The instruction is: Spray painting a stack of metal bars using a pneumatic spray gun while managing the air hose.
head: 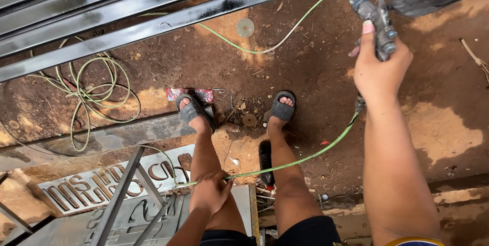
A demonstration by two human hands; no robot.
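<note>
Head view: right hand point(379, 70) closed around spray gun point(379, 24) far right, left hand point(210, 192) pinching green hose point(300, 160) near knee; best kept slack, clear of painted bars point(153, 19).

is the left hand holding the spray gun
No, the left hand grips the green hose down by the knee, while the right hand holds the spray gun up.
</note>
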